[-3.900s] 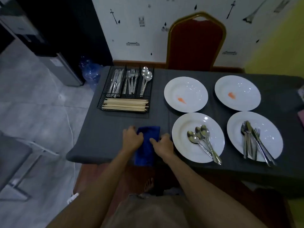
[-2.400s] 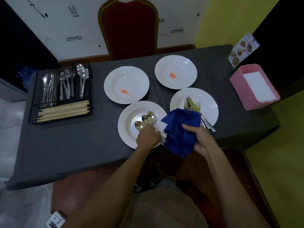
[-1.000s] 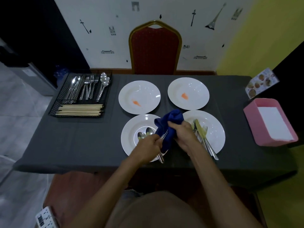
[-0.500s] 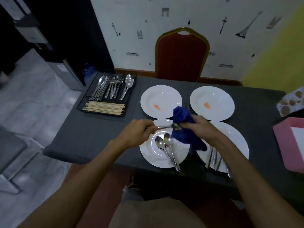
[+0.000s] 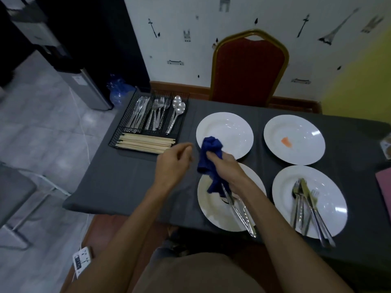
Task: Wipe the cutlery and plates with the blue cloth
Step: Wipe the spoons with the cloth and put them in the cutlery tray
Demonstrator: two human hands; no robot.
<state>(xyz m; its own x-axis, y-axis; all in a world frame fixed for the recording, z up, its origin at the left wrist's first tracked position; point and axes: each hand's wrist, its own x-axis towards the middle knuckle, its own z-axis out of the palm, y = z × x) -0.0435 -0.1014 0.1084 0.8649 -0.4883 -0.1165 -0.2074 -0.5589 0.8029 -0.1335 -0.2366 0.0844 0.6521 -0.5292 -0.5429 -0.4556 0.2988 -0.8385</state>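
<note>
My right hand [image 5: 227, 169] is shut on the bunched blue cloth [image 5: 211, 150], held above the near left plate [image 5: 208, 210]. My left hand [image 5: 172, 163] hovers just left of the cloth with its fingers pinched on a spoon, which the fingers and cloth mostly hide. Two more spoons [image 5: 241, 214] lie on that plate. Forks and a knife [image 5: 306, 206] rest on the near right plate [image 5: 332, 195]. The far left plate [image 5: 230, 127] is partly behind the cloth. An orange smear [image 5: 286, 142] marks the far right plate [image 5: 300, 125].
A black wire tray [image 5: 129, 120] at the table's far left holds knives, forks, spoons and chopsticks [image 5: 146, 142]. A red chair [image 5: 249, 66] stands behind the grey table [image 5: 127, 180]. A pink box [image 5: 386, 187] sits at the right edge.
My left hand has drawn away to the left of the cloth, and the spoon's handle no longer shows between the hands. The right hand still grips the cloth.
</note>
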